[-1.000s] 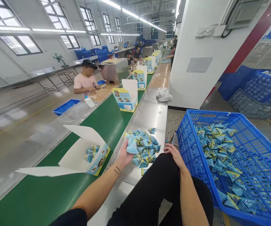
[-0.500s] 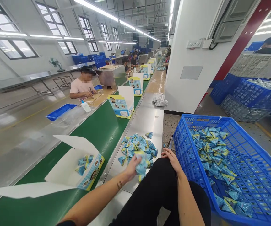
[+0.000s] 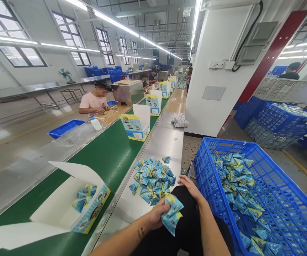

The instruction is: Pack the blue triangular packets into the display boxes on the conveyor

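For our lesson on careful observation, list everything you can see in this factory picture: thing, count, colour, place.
Packets in hand: a few, blue and yellow, left hand.
Packet pile: many, blue, steel counter.
Open box: one, white inside, holding packets, green belt.
Upright boxes: several, blue and yellow, along belt.
Crate: one, blue, right, holding packets.
Stacked crates: blue, far right.
Tray: one, blue, beyond belt.
Striped cloth: one, counter.
Seated workers: several, along line.
Left hand: gripping packets.
Right hand: resting on black-clad knee.
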`<move>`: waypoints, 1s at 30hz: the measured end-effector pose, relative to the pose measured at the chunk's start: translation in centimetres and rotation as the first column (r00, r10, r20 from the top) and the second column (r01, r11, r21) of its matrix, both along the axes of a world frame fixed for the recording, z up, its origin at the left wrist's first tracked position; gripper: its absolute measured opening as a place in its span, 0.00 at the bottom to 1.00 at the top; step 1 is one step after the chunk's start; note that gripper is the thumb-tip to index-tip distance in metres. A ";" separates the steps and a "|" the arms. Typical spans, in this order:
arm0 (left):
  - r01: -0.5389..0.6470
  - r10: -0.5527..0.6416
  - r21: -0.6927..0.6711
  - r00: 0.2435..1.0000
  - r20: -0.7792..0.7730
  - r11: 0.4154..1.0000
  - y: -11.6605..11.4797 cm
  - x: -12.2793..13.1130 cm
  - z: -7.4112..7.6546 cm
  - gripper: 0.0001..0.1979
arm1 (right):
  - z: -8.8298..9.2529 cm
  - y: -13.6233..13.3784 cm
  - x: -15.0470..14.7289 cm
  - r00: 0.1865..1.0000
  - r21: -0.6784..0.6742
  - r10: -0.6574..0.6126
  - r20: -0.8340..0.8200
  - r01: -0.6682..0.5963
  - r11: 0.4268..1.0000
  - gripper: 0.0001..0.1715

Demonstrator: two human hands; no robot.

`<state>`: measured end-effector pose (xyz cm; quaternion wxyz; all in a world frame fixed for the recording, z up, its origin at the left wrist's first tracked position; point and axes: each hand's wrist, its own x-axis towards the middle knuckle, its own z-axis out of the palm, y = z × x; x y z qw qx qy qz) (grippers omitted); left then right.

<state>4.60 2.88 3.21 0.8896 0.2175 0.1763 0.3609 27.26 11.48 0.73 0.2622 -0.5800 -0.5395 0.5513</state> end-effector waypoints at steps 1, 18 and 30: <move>0.050 -0.050 0.016 0.997 0.061 0.999 -0.7 0.3 -0.6 0.26 | 0.4 0.5 0.0 0.992 -0.046 0.099 0.074 -0.096 0.994 0.52; 0.251 -0.259 0.074 0.872 0.415 0.965 -0.9 1.0 -1.9 0.18 | 1.7 4.1 -2.8 0.780 -0.341 0.591 0.204 -0.510 0.790 0.35; 0.261 -0.253 0.026 0.900 0.356 0.965 -0.6 0.4 -0.6 0.20 | -1.1 4.5 -2.9 0.864 -0.226 0.476 0.167 -0.436 0.871 0.35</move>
